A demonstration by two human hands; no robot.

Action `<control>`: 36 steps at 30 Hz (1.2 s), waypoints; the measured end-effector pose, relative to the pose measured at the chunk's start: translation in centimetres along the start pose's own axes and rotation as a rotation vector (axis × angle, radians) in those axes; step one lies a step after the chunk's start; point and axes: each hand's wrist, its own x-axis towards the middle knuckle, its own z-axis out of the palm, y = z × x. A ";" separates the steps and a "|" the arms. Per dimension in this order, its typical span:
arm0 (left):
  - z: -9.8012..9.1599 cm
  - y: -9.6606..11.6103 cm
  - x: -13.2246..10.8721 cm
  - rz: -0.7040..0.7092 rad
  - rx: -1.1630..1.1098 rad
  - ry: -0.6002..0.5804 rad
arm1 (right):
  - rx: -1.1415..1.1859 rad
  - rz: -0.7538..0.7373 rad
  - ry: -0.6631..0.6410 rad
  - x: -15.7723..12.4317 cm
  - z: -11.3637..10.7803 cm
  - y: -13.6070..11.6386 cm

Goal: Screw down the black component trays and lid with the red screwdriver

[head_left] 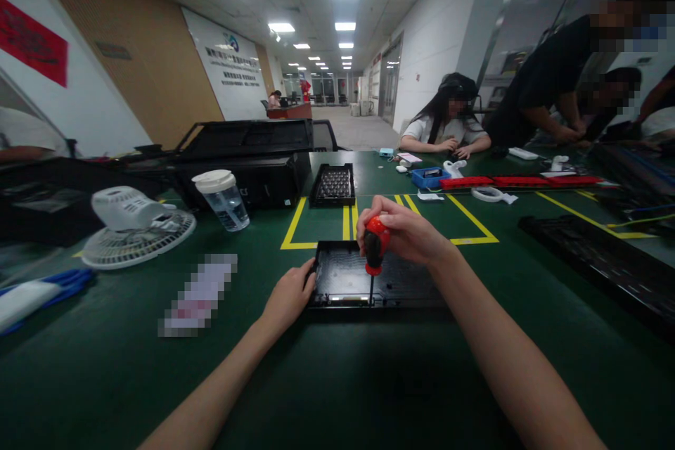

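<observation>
My right hand (403,228) is closed around the red and black handle of a screwdriver (375,242). The screwdriver stands upright, its thin shaft pointing down at the near edge of a shallow black panel (342,271) with raised rims. Whether the tip sits in a screw is too small to tell. At the panel's left end, my left hand (290,295) grips the rim, its fingertips partly hidden behind it. The panel lies flat on the green table, its right part covered by my right hand and forearm.
Beyond the panel are yellow tape lines (295,225) and a black tray (333,184) of small pieces. A lidded cup (224,204) and white fan (140,228) stand left. Rightward are a blue box (429,178), a long black part (585,260) and a seated person (448,119).
</observation>
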 end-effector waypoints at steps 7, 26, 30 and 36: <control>0.1 -0.1 0.0 -0.001 -0.017 0.001 | -0.065 0.000 0.062 -0.5 0.0 -0.7; 0.3 -0.1 0.1 -0.001 -0.007 0.005 | -0.449 -0.047 0.092 -0.6 0.9 -1.8; 0.2 0.0 0.1 0.008 -0.004 -0.002 | -0.495 -0.025 0.120 -0.6 1.4 -2.2; 0.2 0.0 0.0 0.008 -0.010 0.002 | -0.582 -0.044 0.167 -0.7 1.6 -2.5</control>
